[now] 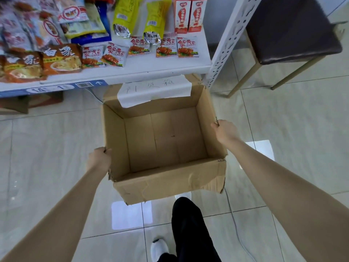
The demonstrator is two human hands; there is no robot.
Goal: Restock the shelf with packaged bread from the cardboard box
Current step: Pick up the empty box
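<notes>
Since it holds nothing, brown cardboard box (166, 183): restocking looks finished.
Left hand (99, 158), right hand (225, 131): each grip holds a side wall.
Next: carry box away.

Shelf (113, 74) edge over box (166, 140) rim.

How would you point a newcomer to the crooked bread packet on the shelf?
Find the white shelf above the empty cardboard box. Along its front edge runs a row of five red-and-white bread packets. The crooked bread packet is second from the left, the only one turned askew.
</notes>
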